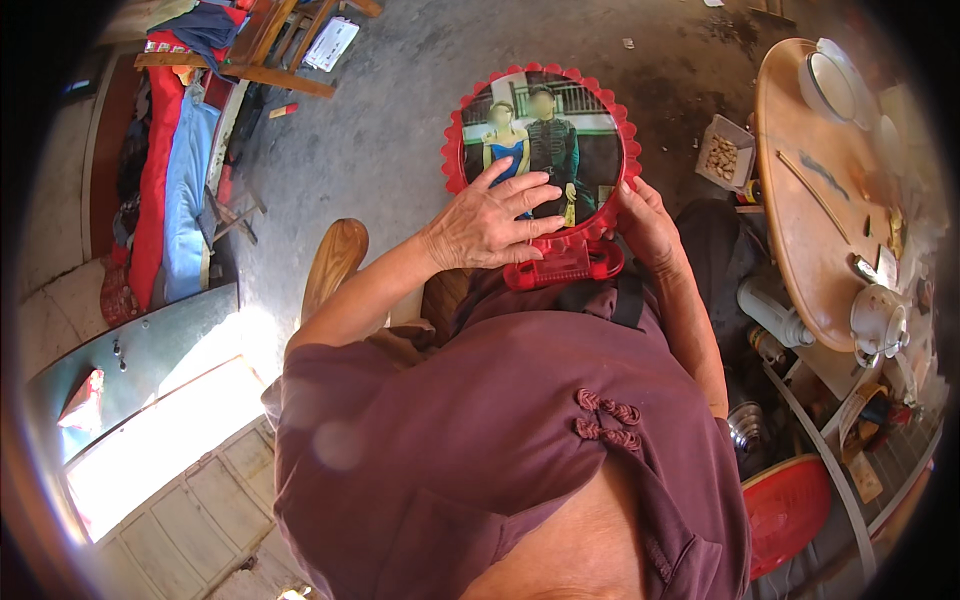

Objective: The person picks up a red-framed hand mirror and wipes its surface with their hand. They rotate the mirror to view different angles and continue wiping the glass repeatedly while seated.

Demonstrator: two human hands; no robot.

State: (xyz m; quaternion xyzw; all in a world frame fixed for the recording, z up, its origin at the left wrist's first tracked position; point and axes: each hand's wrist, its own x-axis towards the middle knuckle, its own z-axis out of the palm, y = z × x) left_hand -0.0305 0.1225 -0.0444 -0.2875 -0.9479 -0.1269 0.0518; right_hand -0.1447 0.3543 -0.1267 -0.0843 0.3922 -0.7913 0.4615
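Note:
A round red plastic frame (pixel 631 135) with a scalloped rim is held over my lap. Inside it sits a glossy picture (pixel 551 150) of two standing people, one in a blue dress and one in dark clothes. At the frame's lower side is a translucent red stand (pixel 566 264). My left hand (pixel 487 221) lies across the lower left of the picture, palm down with fingers spread, hiding part of it. My right hand (pixel 649 223) grips the frame's lower right rim, thumb on the front edge.
On my right is a wooden table (pixel 795 217) bearing a white basin (pixel 829 86), a stick (pixel 814 196) and a white lidded pot (pixel 879 319). Beside it are a box of nuts or similar pieces (pixel 724 156), a pale flask (pixel 772 309) and a red basin (pixel 787 514). A wooden chair (pixel 262 45) stands far left.

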